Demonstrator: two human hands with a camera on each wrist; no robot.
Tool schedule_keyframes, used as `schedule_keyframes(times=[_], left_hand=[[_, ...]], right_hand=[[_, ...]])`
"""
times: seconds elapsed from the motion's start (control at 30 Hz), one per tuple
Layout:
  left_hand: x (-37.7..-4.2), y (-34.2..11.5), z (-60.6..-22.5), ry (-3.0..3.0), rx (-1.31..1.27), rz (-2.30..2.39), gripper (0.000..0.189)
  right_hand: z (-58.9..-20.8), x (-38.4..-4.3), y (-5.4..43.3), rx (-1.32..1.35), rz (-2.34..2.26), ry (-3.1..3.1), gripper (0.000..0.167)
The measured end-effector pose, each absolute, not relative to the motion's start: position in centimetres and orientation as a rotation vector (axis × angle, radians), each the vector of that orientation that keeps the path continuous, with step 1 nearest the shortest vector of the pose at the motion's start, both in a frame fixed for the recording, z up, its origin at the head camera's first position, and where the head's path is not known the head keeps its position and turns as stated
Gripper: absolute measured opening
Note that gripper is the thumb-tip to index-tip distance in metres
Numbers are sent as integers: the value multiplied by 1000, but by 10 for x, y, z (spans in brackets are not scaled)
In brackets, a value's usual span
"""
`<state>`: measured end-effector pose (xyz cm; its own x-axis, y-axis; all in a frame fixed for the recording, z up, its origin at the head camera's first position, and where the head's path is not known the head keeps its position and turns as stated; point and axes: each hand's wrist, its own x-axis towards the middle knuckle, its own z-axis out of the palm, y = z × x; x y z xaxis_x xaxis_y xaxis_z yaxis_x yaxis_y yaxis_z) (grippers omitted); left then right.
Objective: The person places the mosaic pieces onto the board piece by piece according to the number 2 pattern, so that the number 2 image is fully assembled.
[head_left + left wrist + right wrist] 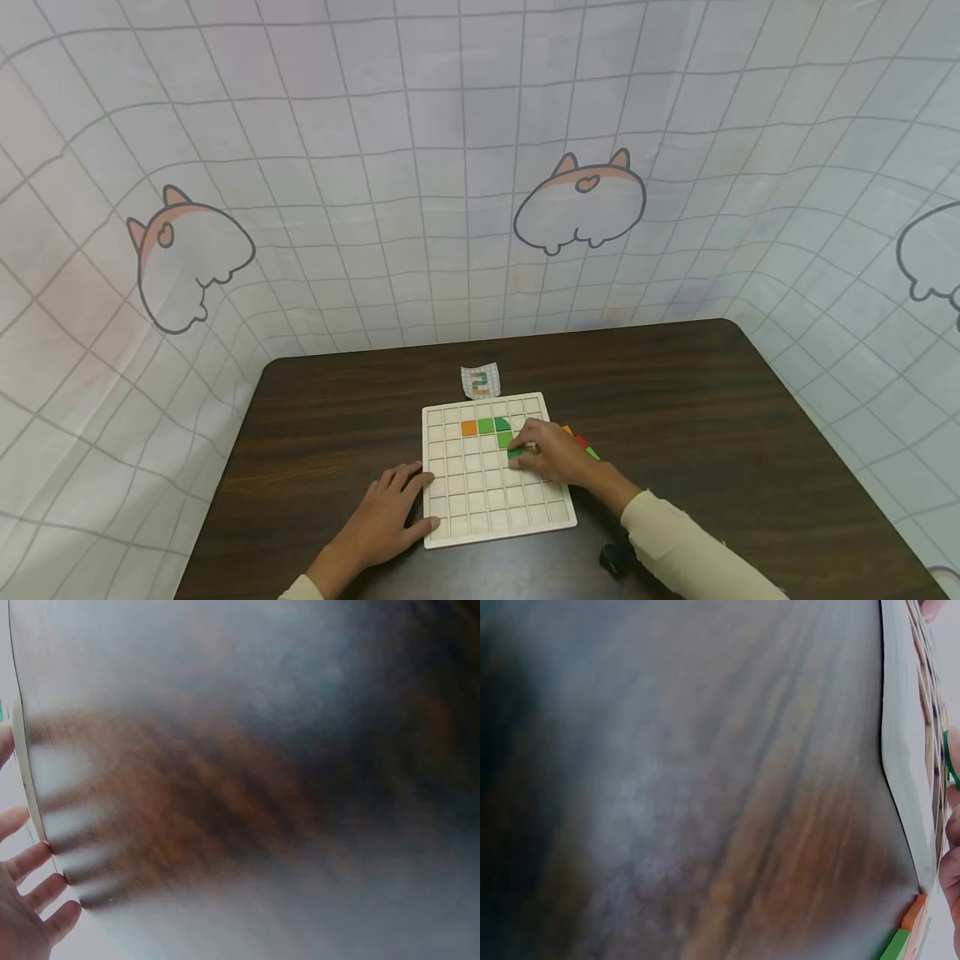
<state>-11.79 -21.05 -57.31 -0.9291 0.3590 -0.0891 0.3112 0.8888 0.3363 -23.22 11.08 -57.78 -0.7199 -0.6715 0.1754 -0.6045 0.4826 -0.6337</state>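
Observation:
A cream grid board (480,500) lies on the dark table. In its upper part sit an orange square tile (468,428), two light green square tiles (486,426) and a dark green tile with a rounded corner (502,424). My right hand (551,452) pinches another dark green tile (513,454) between thumb and fingers, low over the board just below the lower light green tile. The right wrist view shows this dark green tile (951,759) at the fingertips. My left hand (386,514) rests along the board's left edge, fingers spread and relaxed, thumb on the rim.
Behind the board lies a small paper card (481,382) with a printed coloured pattern on a grid. Orange, red (582,441) and green pieces lie right of the board, partly behind my right hand. A small black object (613,560) sits near my right sleeve.

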Motion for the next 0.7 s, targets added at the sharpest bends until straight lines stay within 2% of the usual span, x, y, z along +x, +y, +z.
schedule_keyframes(times=[0.7], left_hand=[[-116, -210, -571, 2926, 538, 493, 66]], right_hand=[[-577, -229, 101, -1111, -985, 2668, 21]])
